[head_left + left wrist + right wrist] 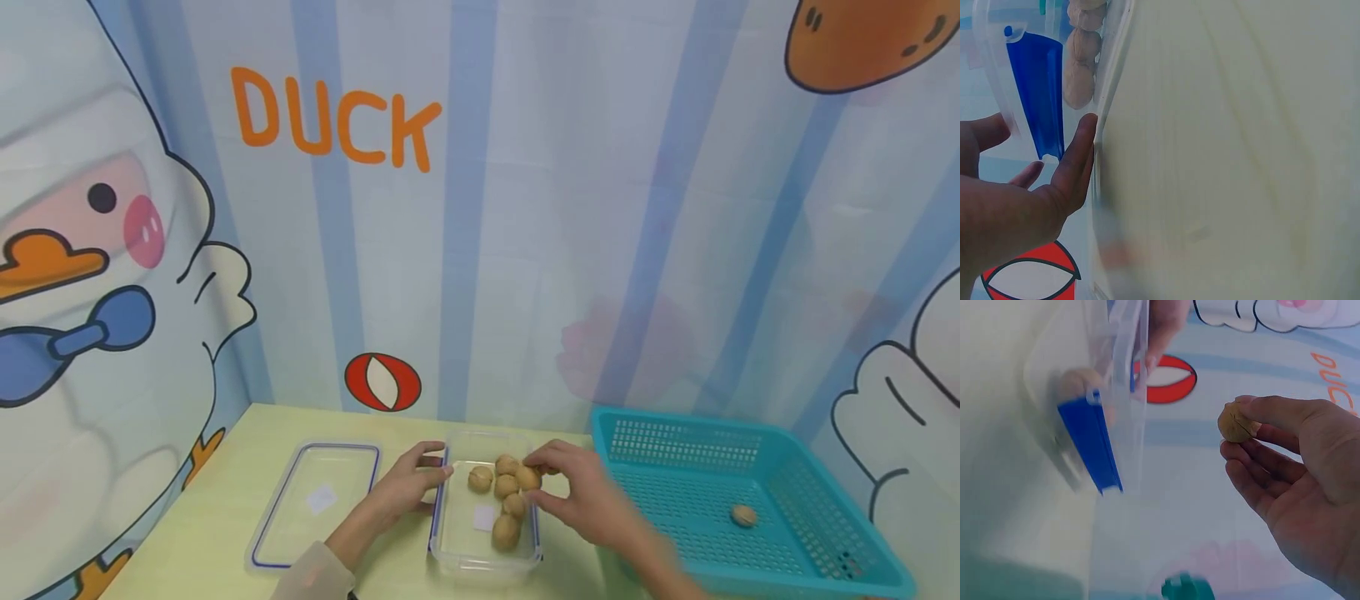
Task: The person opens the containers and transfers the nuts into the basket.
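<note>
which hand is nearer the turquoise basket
Right. The right hand, pinching a walnut at the clear container's right edge, is just left of the turquoise basket; the left hand is at the container's opposite side, farther away.

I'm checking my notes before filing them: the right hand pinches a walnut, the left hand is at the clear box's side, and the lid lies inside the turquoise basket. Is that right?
Not quite: the lid isn't in the turquoise basket. The head view shows it on the table, left of the clear box. The rest stands.
</note>
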### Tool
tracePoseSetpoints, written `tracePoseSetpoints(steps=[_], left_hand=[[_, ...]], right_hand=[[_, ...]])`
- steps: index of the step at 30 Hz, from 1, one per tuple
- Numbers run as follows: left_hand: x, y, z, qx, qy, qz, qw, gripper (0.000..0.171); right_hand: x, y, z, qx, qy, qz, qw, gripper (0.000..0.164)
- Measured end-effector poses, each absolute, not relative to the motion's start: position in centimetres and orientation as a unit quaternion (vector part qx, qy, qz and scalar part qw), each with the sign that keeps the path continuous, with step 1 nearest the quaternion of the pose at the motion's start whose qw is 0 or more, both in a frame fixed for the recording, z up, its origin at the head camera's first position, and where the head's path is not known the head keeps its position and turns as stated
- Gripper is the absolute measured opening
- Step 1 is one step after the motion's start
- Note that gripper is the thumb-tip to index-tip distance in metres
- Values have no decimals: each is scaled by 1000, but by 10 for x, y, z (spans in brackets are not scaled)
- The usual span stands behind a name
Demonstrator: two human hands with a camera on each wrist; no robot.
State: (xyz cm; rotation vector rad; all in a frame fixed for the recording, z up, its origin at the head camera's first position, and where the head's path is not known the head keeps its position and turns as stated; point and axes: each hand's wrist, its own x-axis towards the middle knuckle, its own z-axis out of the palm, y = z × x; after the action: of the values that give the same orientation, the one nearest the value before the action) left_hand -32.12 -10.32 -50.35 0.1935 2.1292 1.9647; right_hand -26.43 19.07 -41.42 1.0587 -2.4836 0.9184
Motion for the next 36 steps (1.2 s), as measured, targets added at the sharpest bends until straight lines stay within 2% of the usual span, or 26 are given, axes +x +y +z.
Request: tracePoseSetpoints(steps=[13,17,26,36], left_hand=[[-320,-104,-502,69,728,671,122,61],[-320,-103,-501,71,729,670,122,61],[-321,-103,-501,63,731,668,119,59],[-322,-106,-502,73,730,667,130,63]], right_hand=[[-266,272,-406,243,-903,321,150,35],[-266,291,-408,207,-914,318,146,32],[-276,307,-429,153,-935,296,121,28],[-294,314,-457,153,-942,289,73,23]])
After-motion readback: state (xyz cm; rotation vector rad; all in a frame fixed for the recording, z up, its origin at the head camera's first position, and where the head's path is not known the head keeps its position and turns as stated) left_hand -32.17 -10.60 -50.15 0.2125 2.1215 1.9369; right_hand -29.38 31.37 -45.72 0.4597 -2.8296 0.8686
